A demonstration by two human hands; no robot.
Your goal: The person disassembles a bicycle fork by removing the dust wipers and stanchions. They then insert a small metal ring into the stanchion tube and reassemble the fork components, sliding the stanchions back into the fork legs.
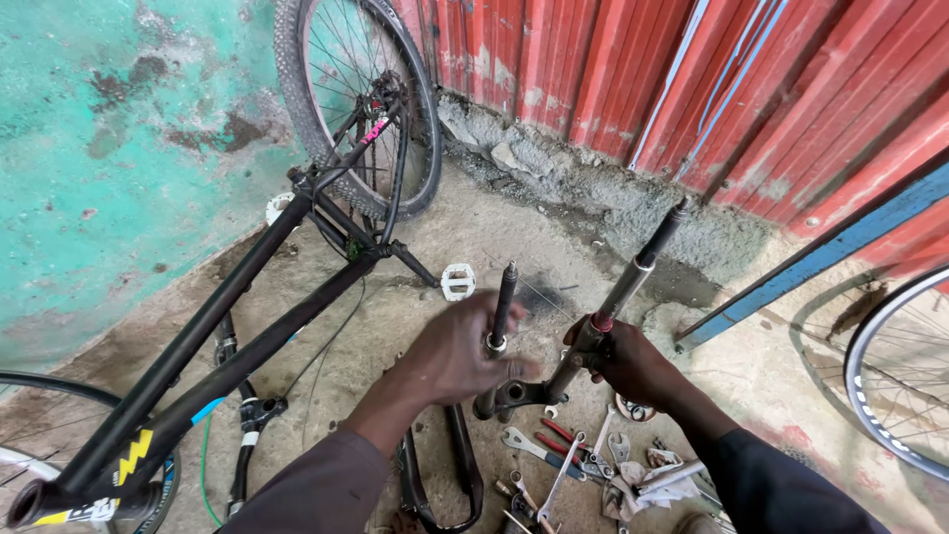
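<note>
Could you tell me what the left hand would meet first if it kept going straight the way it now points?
Probably the fork's right leg and the right hand gripping it: the left hand, wrapped round the left leg, points rightward at them. Depth is unclear.

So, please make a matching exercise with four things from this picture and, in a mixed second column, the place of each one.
Things:
1. suspension fork
2. bicycle frame
3. spanners
4. knobby wheel

Places:
a. lying on the concrete floor, at the left
b. held by the left hand and right hand
c. leaning upright in the corner of the walls
d. scattered on the ground under the hands

Pairs: 1-b, 2-a, 3-d, 4-c
</note>
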